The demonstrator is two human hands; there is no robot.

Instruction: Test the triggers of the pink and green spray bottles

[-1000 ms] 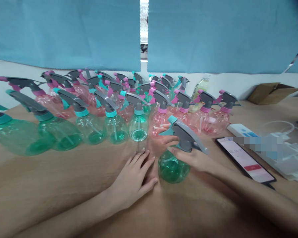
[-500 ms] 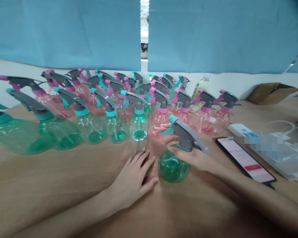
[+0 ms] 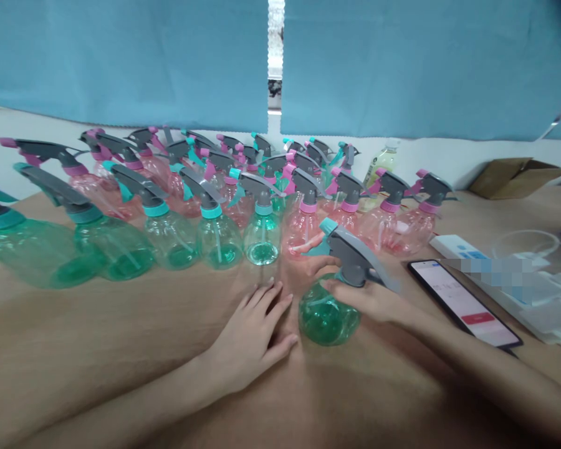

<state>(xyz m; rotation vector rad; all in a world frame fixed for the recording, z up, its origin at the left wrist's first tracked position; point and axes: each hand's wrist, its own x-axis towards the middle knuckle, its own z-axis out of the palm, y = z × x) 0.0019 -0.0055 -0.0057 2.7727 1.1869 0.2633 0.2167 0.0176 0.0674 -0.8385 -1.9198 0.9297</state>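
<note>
A green spray bottle with a grey trigger head and turquoise nozzle stands on the table in front of me. My right hand is wrapped round its neck below the head, the thumb on the near side and some fingers showing beyond it. Flat on the wooden table, just left of that bottle, rests my left hand, fingers loosely spread and holding nothing. Behind my hands, green spray bottles form the front row on the left, and pink spray bottles continue it on the right.
More spray bottles fill the rows behind, against the white wall below a blue curtain. To the right lie a phone, a white power strip with cables, and an open cardboard box. A bottle with a pale label stands behind.
The far fingers of my right hand have shifted slightly round the spray bottle's neck. The view has moved a little; my left hand stays put.
</note>
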